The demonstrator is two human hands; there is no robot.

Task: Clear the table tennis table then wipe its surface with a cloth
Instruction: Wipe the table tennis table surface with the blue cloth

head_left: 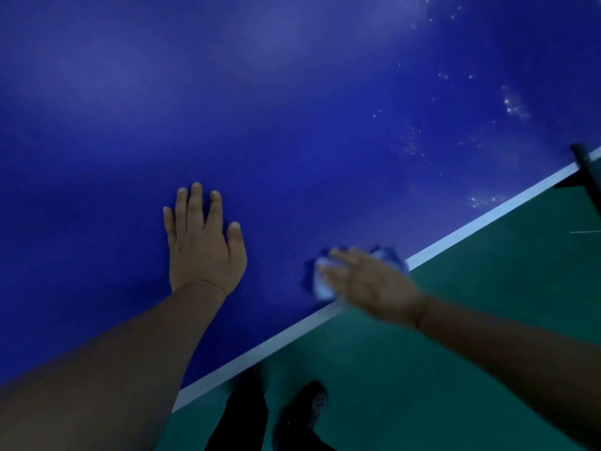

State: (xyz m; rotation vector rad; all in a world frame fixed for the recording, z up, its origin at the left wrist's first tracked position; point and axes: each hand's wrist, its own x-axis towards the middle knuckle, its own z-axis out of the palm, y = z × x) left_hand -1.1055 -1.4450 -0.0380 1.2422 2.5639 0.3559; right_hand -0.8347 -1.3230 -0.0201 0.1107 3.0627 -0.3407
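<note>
Here the left hand [203,245] lies flat on the table [292,109], right hand [367,281] pressing cloth [322,284].

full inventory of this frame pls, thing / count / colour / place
table tennis table: one, blue top with white edge line, fills upper left of view
cloth: one, light blue, blurred, on the table by its near edge, under the right hand
pale specks: scattered, whitish, on the tabletop at upper right
dark post: one, black, at the table edge, far right
floor: green, lower right
shoe: one, dark, on the floor at bottom centre
left hand: flat on the table, fingers straight
right hand: blurred, on the cloth
</note>
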